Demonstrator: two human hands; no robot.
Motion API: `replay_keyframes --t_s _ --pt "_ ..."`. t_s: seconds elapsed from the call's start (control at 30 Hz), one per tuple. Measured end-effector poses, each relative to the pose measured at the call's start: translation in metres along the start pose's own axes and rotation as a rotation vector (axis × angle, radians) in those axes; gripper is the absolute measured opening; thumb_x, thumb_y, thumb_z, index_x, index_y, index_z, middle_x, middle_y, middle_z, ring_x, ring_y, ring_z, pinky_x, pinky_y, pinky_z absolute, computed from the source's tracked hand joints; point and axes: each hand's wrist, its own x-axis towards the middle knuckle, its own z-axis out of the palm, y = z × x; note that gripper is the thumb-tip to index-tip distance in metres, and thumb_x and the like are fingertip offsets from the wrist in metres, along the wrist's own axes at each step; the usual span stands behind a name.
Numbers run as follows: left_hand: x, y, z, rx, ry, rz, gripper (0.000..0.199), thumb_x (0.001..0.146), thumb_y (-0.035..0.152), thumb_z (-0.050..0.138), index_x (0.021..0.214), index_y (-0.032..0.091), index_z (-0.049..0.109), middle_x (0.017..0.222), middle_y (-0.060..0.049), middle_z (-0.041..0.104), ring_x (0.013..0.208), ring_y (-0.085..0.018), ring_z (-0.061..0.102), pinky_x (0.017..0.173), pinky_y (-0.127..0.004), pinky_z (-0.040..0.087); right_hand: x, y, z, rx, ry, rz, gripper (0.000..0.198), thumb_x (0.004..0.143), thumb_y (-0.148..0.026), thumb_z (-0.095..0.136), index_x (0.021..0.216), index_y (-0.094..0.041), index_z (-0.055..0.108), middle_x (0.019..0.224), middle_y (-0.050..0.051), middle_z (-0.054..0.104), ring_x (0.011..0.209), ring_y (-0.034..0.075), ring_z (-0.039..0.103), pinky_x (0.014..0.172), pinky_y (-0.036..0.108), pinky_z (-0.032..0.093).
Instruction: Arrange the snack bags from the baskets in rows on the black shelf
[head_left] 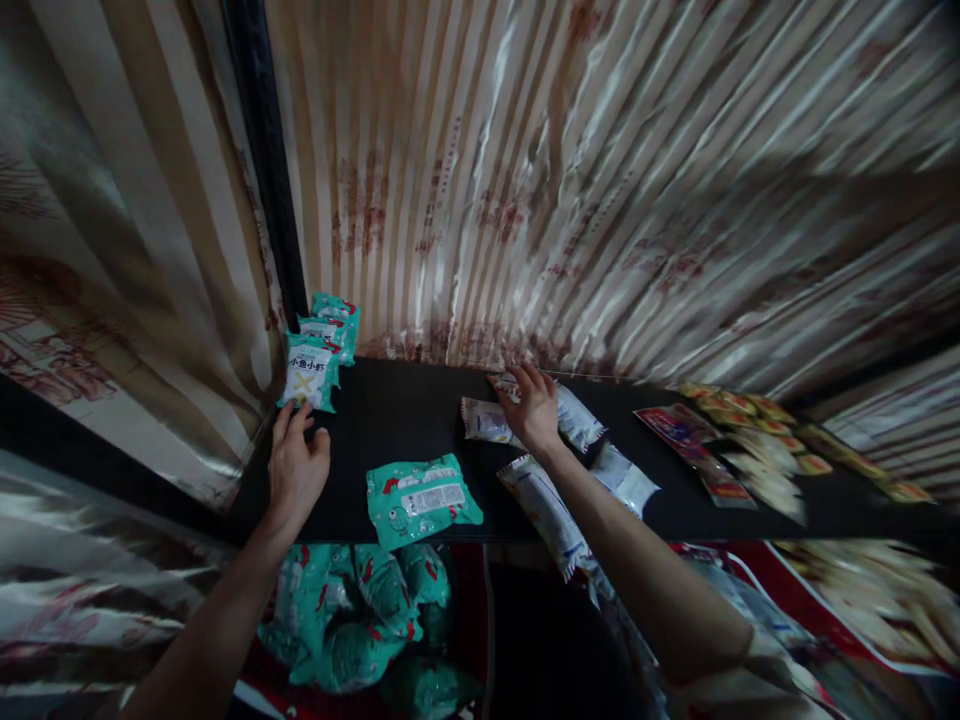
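Note:
My left hand (pixel 298 462) is at the left end of the black shelf (pixel 405 410), fingers apart, fingertips at the lower edge of a teal snack packet (pixel 306 372). That packet stands upright in front of several others like it, in a row against the corner post. Among white snack packets on the shelf is my right hand (pixel 534 408), its fingers spread, covering part of one white packet (pixel 491 420). Another white packet (pixel 577 415) lies just right of it. Between my hands, a teal packet (pixel 424 498) lies flat near the front edge, its printed back up.
Below the shelf, a red container holds several teal packets (pixel 360 620). Further white packets (pixel 546 508) lie near the shelf's front edge. At right are a red and purple packet (pixel 694 450) and yellow packets (pixel 742 405). A striped curtain (pixel 465 180) hangs behind, beside a black post (pixel 268 150).

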Motion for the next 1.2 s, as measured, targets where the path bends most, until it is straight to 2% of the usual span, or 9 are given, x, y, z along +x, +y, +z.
replay_keyframes --t_s 0.13,0.27,0.4,0.53,0.7,0.77,0.9,1.07,1.2 --pt "-0.01 -0.001 0.004 -0.03 0.005 0.007 0.041 0.08 0.021 0.045 0.118 0.011 0.055 0.14 -0.017 0.038 0.101 -0.023 0.062 0.09 -0.036 0.051 0.0 0.028 -0.001 -0.077 -0.128 0.087 0.047 0.074 -0.026 0.062 0.121 -0.026 0.058 0.134 0.01 0.05 0.126 0.032 0.04 0.101 0.048 0.032" --pt "-0.015 -0.004 0.008 -0.027 0.021 0.014 0.039 0.08 0.02 0.046 0.117 0.011 0.055 0.141 -0.018 0.037 0.101 -0.023 0.062 0.088 -0.036 0.052 0.005 0.035 -0.001 0.014 -0.177 0.089 0.035 0.077 -0.026 0.058 0.112 -0.024 0.065 0.12 0.01 0.06 0.12 0.028 0.048 0.098 0.04 0.038" --pt "-0.016 -0.007 0.01 -0.029 0.03 0.024 0.037 0.08 0.019 0.046 0.114 0.011 0.056 0.14 -0.018 0.039 0.099 -0.023 0.063 0.09 -0.038 0.051 0.013 0.033 -0.007 0.122 -0.062 0.126 0.028 0.079 -0.023 0.053 0.1 -0.018 0.07 0.115 0.012 0.064 0.112 0.027 0.055 0.098 0.039 0.039" --pt "-0.015 -0.008 0.011 -0.085 0.031 0.055 0.036 0.08 0.018 0.044 0.113 0.012 0.056 0.14 -0.018 0.038 0.099 -0.023 0.063 0.087 -0.039 0.053 0.021 0.023 -0.016 0.291 0.092 0.169 0.028 0.079 -0.029 0.053 0.099 -0.018 0.07 0.111 0.01 0.066 0.104 0.024 0.06 0.095 0.039 0.042" --pt "-0.015 -0.006 0.013 -0.166 0.017 0.07 0.032 0.08 0.019 0.045 0.109 0.014 0.058 0.138 -0.016 0.04 0.097 -0.022 0.063 0.079 -0.037 0.055 0.028 -0.019 -0.023 0.842 0.165 0.309 0.034 0.07 -0.038 0.062 0.095 -0.015 0.069 0.093 0.006 0.071 0.085 0.02 0.064 0.081 0.034 0.048" --pt "-0.015 -0.005 0.013 -0.239 -0.008 0.097 0.031 0.081 0.024 0.047 0.109 0.015 0.059 0.137 -0.016 0.042 0.096 -0.021 0.063 0.073 -0.034 0.056 0.028 -0.043 -0.026 1.027 0.096 0.392 0.029 0.065 -0.039 0.066 0.085 -0.017 0.069 0.081 0.003 0.071 0.072 0.017 0.063 0.067 0.028 0.049" --pt "-0.016 -0.002 0.013 -0.463 -0.123 0.106 0.04 0.081 0.039 0.054 0.116 0.019 0.055 0.128 -0.013 0.051 0.099 -0.021 0.062 0.067 -0.03 0.056 0.018 -0.089 -0.031 1.197 -0.221 0.602 0.023 0.059 -0.037 0.072 0.071 -0.02 0.065 0.062 -0.002 0.066 0.054 0.012 0.055 0.047 0.021 0.04" --pt "-0.016 0.005 0.005 -0.81 -0.254 -0.119 0.057 0.077 0.05 0.059 0.125 0.019 0.05 0.115 -0.012 0.058 0.1 -0.023 0.06 0.065 -0.028 0.056 0.002 -0.127 -0.025 1.233 -0.509 0.674 0.023 0.058 -0.034 0.075 0.074 -0.02 0.066 0.066 -0.001 0.068 0.058 0.013 0.058 0.049 0.021 0.039" --pt "-0.012 0.007 -0.006 -0.918 -0.214 -0.191 0.06 0.074 0.049 0.063 0.124 0.019 0.051 0.098 -0.007 0.062 0.09 -0.019 0.061 0.059 -0.023 0.053 -0.002 -0.141 -0.015 1.188 -0.624 0.64 0.023 0.06 -0.035 0.075 0.076 -0.019 0.068 0.069 0.0 0.07 0.059 0.013 0.059 0.055 0.024 0.043"
